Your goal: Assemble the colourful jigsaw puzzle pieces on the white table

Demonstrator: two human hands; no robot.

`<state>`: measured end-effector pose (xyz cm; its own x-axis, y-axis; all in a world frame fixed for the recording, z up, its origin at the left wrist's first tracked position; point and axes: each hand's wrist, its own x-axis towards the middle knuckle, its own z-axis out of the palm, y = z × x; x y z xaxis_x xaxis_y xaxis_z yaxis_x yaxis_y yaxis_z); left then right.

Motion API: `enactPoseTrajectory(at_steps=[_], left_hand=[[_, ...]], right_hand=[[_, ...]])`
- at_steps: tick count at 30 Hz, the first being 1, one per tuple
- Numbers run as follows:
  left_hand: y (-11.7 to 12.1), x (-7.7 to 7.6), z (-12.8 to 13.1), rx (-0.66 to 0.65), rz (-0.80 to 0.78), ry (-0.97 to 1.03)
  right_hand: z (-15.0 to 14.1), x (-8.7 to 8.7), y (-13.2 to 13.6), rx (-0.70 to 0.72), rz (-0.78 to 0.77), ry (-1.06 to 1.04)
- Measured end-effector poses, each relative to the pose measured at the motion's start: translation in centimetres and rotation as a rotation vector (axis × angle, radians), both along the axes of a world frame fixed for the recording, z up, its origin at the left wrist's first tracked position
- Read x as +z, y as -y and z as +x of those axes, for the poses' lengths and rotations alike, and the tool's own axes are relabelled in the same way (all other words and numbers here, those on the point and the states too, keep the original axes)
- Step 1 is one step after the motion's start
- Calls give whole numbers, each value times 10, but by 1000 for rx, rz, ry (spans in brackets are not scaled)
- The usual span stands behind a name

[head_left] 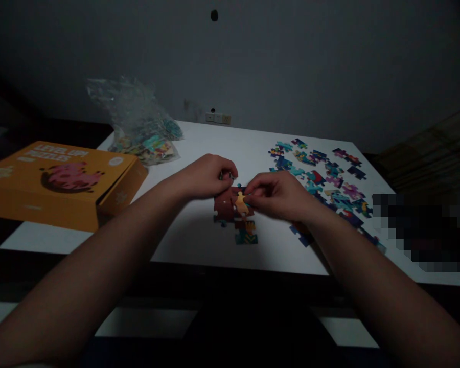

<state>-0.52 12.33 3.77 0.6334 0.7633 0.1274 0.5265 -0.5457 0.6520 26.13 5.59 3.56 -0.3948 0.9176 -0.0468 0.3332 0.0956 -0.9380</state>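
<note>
Several joined puzzle pieces (pixel 223 205), mostly reddish brown, lie on the white table between my hands. My left hand (pixel 209 176) rests at their upper left with its fingers curled in a pinch; the edge of a small puzzle piece shows between the fingertips, largely hidden. From the right, my right hand (pixel 278 194) pinches a puzzle piece with a yellow-orange figure (pixel 241 203) between thumb and forefinger, over the joined pieces. I cannot tell whether it is locked into them. A dark teal piece with leaves (pixel 246 237) forms the lower end of the cluster.
Loose colourful puzzle pieces (pixel 333 179) spread over the table's right side, some partly behind my right forearm. At left stands an orange puzzle box (pixel 19 176). A clear plastic bag of pieces (pixel 145 133) lies behind it. The table (pixel 210 250) ends at a near edge; a wall stands behind.
</note>
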Motion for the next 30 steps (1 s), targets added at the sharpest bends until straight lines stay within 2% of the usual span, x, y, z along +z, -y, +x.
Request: enactPoseTrajectory(at_steps=[4,9,14,19,23,28,30], left_hand=[[-2,1,-2,-37,-54,-88],[-4,1,1,-47,-57,-149],[-3,1,1,-52,-51,-174],[1,5,0,-73,-15,-177],[8,11,1,-94,20,-103],[17,15,7,-182,-261,-144],[19,15,10,-236,-312,-158]], right_hand=[[-3,-1,3,23,88,175],[-4,11,5,64,56,257],[-3,21,8,100,144,364],[2,15,5,153,299,416],[3,10,2,153,381,419],[4,11,1,165,367,443],[4,12,1,159,340,444]])
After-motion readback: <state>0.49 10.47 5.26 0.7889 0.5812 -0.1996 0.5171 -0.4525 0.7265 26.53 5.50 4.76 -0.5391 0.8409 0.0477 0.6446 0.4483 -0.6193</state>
